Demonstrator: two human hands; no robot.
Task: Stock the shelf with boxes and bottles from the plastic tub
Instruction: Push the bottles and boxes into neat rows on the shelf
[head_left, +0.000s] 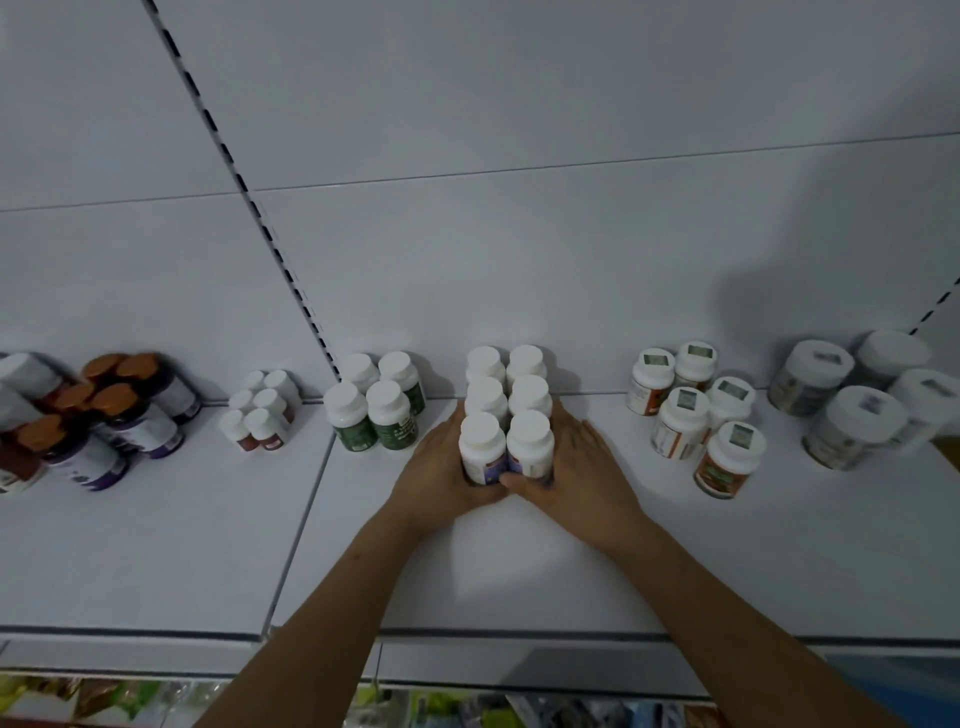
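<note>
Far left of shelf (156, 545): orange-capped dark bottles (111, 410), leaning. Next: small white-capped bottles (260, 410), then four green-label bottles (374, 410). Centre: six white-capped bottles (506, 410) in two rows of three, back pair near the rear panel. Left hand (441, 470) and right hand (582, 467) flank the front pair, fingers straight along the sides, thumbs across the front; each grip open-palmed, pressing, not wrapped. Looks like squaring-up of the block. To do well: push evenly from both sides, keep rows flush, caps level, labels facing front, gap kept from neighbours. Right: orange-label bottles (696, 415), then wide grey jars (857, 395). Plastic tub out of view. Label text too blurred to read; purple patch on front pair only.
</note>
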